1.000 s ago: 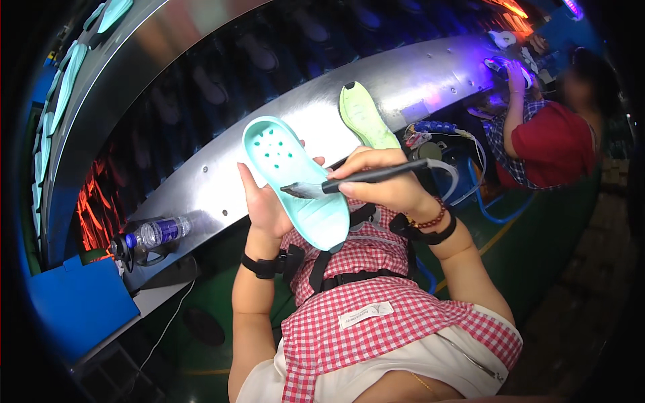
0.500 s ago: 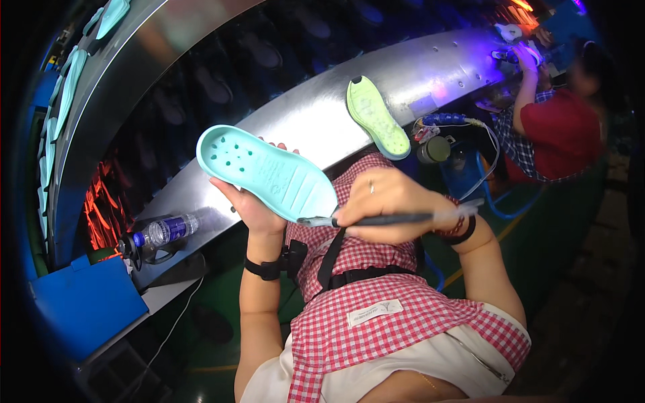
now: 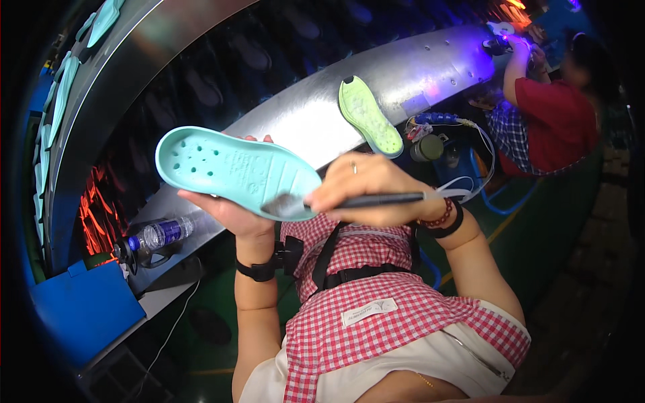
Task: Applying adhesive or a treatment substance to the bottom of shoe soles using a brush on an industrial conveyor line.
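Observation:
A turquoise shoe sole [image 3: 252,176], with small holes toward its far-left end and ridges at the other, rests tilted in my left hand [image 3: 232,215]. The palm is under it and fingertips show past its upper edge. My right hand [image 3: 376,188] is closed round the black handle of a brush [image 3: 386,199]. Motion blurs the bristles, which lie against the sole's nearer right end. Beyond my right hand, a pale green sole [image 3: 369,114] with a turquoise edge and a black tip lies on the metal ledge [image 3: 302,111].
Bottles [image 3: 164,234] stand on the ledge at left, by a blue box [image 3: 87,312]. To the right are a lidded jar [image 3: 428,148] and a blue coiled hose [image 3: 437,119]. A co-worker in a red top [image 3: 557,117] works at far right. Dark racks holding soles run behind the ledge.
The turquoise sole and my left hand have moved left. My right hand has moved left too, taking the brush from the sole's edge onto its surface.

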Tool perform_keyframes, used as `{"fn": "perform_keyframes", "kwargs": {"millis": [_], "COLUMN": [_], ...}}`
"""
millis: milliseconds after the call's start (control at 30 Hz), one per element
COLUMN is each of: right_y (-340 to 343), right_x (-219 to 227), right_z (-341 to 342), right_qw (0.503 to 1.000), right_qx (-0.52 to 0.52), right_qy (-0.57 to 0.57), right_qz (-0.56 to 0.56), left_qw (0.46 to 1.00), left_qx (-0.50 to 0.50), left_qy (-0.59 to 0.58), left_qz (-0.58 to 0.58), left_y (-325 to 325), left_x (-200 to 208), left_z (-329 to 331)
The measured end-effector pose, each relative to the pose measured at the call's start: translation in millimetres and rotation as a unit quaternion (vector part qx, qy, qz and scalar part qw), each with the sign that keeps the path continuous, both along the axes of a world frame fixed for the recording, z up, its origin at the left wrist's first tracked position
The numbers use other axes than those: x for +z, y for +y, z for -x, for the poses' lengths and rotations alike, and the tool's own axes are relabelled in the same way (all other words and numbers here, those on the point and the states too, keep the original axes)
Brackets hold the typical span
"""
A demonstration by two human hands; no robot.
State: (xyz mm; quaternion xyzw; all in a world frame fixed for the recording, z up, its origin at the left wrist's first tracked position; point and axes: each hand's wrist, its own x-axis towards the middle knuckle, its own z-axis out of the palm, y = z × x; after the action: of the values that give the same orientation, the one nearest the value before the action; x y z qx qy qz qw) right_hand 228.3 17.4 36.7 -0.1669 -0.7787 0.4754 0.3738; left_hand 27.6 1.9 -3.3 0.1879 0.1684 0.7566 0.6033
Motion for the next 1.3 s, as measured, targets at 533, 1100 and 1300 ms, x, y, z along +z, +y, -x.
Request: {"fn": "perform_keyframes", "kwargs": {"millis": [533, 1100, 1300], "right_y": [4, -15, 10], "right_x": [-34, -12, -7], "right_z": [2, 21, 10], "right_qw": [0.927, 0.992, 0.990], "right_qx": [0.071, 0.010, -0.059], "right_qy": [0.176, 0.103, 0.096], "right_qz": [0.322, 0.079, 0.089], "left_qw": [0.996, 0.979, 0.986], "left_qx": [-0.057, -0.135, -0.136], "left_qy": [0.000, -0.143, -0.098], "left_qz": [-0.061, -0.046, -0.022], "left_y": [0, -12, -10], "left_x": [20, 7, 13], "left_z": [13, -9, -6]}}
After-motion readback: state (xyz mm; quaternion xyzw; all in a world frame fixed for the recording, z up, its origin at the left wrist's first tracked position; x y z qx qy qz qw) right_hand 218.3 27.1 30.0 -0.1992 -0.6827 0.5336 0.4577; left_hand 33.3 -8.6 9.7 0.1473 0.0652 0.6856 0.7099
